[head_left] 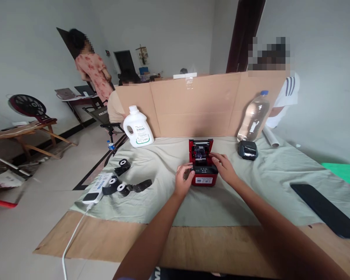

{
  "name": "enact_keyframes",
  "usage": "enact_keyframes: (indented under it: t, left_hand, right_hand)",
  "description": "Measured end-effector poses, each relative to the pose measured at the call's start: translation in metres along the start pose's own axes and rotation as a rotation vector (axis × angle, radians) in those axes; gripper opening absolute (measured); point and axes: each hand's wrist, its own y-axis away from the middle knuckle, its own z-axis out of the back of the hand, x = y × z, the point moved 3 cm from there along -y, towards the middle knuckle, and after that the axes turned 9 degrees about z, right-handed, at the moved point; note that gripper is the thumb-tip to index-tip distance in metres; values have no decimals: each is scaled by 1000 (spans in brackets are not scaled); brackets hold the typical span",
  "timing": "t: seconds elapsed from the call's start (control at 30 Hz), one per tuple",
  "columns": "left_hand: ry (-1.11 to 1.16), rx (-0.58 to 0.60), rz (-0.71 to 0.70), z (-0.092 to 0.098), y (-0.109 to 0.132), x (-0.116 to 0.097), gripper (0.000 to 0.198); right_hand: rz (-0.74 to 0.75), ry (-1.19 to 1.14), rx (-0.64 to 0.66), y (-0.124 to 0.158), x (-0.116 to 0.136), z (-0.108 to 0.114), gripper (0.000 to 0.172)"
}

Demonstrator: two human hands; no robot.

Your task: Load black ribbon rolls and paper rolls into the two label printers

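A small red and black receipt printer [204, 180] stands on the cloth in front of me with its lid [201, 142] raised. Dark, shiny material shows inside the lid. My left hand [183, 179] is closed against the printer's left side, thumb near the front panel. On the opposite side my right hand [224, 166] holds the right edge, its fingers reaching up by the lid's hinge. The far fingertips of both hands are partly hidden.
Black rolls [122, 189] lie at left by a white power strip [96, 190]. A white jug [138, 128], water bottle [254, 118], black wrapped object [247, 150] and phone [326, 210] surround the printer. A cardboard screen [195, 109] closes the back; people are beyond.
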Motion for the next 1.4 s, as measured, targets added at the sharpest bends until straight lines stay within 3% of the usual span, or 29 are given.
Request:
enact_keyframes:
  t: [0.13,0.23,0.37,0.6,0.73,0.83,1.0,1.1,1.23,1.4]
  left_hand:
    - [-1,0,6,0,-1,0,22]
    - [0,4,10,0,0,0,21]
    - [0,9,-5,1,0,1,20]
    - [15,18,2,2,-2,-2,21]
    - [7,4,-11,2,-3,-3,19]
    - [6,1,-27,2,-3,-4,18]
    - [14,3,-39,2,-3,-5,18]
    - [13,3,-24,2,-3,-4,17]
    - [15,0,-33,1,-4,-4,16]
    - [21,0,-64,1,-5,-4,16]
  right_hand:
    - [-78,203,241,-31,11,-12,47]
    - [-130,307,317,-41,19,-23,50]
    - [-231,284,261,-44,23,-23,47]
    - [-185,-260,25,-23,20,-3,20]
    - [-225,-251,33,-17,10,-3,21]
    - [-145,-97,175,-33,-1,-7,23]
    - [76,240,561,-76,-7,-22,25]
    - [74,421,729,-92,-1,-34,25]
    - [29,537,798,-97,10,-51,19]
    - [55,556,776,-96,11,-57,10]
